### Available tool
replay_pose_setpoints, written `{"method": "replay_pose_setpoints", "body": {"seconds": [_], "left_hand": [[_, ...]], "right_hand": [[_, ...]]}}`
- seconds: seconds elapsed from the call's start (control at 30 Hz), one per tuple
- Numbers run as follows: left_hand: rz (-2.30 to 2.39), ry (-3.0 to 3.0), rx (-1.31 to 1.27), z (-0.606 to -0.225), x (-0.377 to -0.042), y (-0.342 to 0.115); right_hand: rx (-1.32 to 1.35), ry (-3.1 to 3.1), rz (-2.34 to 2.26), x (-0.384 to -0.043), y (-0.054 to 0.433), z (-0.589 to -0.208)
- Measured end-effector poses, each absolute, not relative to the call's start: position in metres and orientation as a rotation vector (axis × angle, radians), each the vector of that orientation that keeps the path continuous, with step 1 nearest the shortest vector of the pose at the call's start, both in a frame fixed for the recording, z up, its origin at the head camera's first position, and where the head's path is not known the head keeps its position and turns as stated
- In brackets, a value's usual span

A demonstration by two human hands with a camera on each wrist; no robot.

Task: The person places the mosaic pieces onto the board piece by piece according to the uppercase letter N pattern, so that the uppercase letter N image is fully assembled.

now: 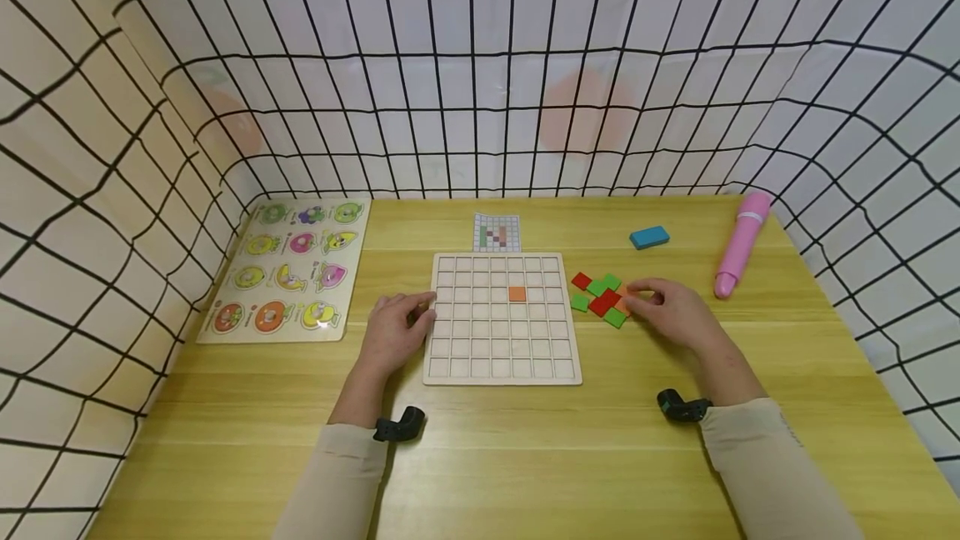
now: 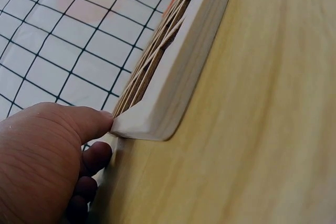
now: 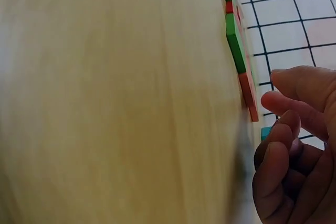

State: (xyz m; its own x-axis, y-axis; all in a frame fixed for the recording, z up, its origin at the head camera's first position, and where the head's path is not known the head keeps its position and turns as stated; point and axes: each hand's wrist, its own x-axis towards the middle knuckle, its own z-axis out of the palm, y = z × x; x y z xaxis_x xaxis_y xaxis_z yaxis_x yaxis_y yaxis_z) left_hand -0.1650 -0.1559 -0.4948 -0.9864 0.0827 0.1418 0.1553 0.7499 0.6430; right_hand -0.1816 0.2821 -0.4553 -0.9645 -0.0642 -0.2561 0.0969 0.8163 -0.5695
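A wooden grid board (image 1: 504,382) lies flat on the table, one orange square tile (image 1: 517,294) in a cell of it. My left hand (image 1: 393,332) touches the board's left edge with its fingertips; the left wrist view shows the thumb (image 2: 94,124) against the rim. Right of the board is a loose cluster of red tiles (image 1: 604,302), green tiles (image 1: 614,317) and orange ones, some overlapping. At the cluster's right side hovers my right hand (image 1: 678,315). Its thumb and forefinger are apart with no tile between them in the right wrist view, and the other fingers (image 3: 275,166) are bent.
A small printed pattern card (image 1: 497,233) lies behind the board. At the left is a fruit picture board (image 1: 352,273). A blue block (image 1: 649,237) and a pink pen-shaped thing (image 1: 742,244) lie at the back right. Black wire mesh (image 1: 512,107) borders the table's back and sides.
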Motion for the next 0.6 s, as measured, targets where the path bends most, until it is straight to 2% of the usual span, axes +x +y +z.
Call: {"method": "replay_pose_setpoints", "body": {"seconds": [0.6], "left_hand": [[-1.077, -2.843, -0.178, -0.494, -0.164, -0.155]], "right_hand": [[-0.026, 2.772, -0.847, -0.188, 0.299, -0.461]]}}
